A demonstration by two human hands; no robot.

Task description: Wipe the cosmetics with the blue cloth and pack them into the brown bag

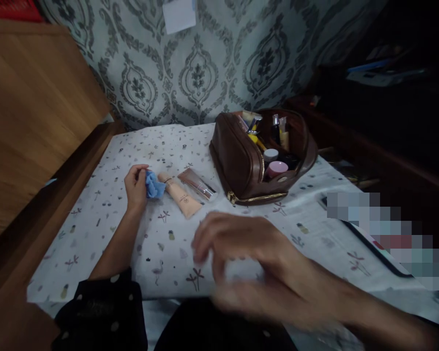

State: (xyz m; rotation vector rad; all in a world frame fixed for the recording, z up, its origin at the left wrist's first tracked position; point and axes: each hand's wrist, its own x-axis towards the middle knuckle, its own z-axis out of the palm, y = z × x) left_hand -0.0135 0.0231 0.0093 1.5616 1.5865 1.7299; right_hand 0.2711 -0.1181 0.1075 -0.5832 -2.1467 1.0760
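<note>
My left hand (136,185) rests on the patterned tablecloth (106,204) and grips a small blue cloth (154,185). Just right of the cloth lie a beige tube (180,196) and a brownish tube (197,184), side by side. My right hand (237,258) hovers close to the camera above the table's near edge, blurred by motion, fingers loosely curled downward, with nothing visible in it. An open brown leather cosmetics bag (241,165) stands further right, filled with several bottles, tubes and a pink-lidded jar (277,168).
A wooden cabinet (32,107) rises along the left side. Patterned wallpaper (205,63) backs the table. Dark shelving (388,117) stands at the right. A dark-edged flat item (366,239) lies on the table's right part, partly blurred out.
</note>
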